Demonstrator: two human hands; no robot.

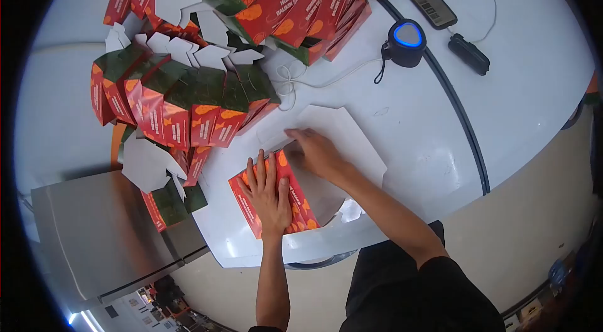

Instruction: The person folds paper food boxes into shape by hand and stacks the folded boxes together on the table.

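Observation:
A partly folded cardboard food box (303,205), red with orange patterns outside and white inside, lies near the table's front edge. My left hand (269,197) rests flat on its red panel, fingers spread. Over the box's far edge is my right hand (317,155), its fingers bent together at the fold beside the white flap (348,137). The right fingertips are partly hidden, but they appear to grip the cardboard edge. The white flap spreads out to the right, partly under my right forearm.
Folded red and green boxes (176,99) crowd the left, with stacked boxes (295,2) behind. A round blue-lit speaker (407,42), a phone (428,3), a small black case (469,54), a white cable (333,85) and a black strip (455,99) occupy the right. A metal cabinet (100,225) stands left.

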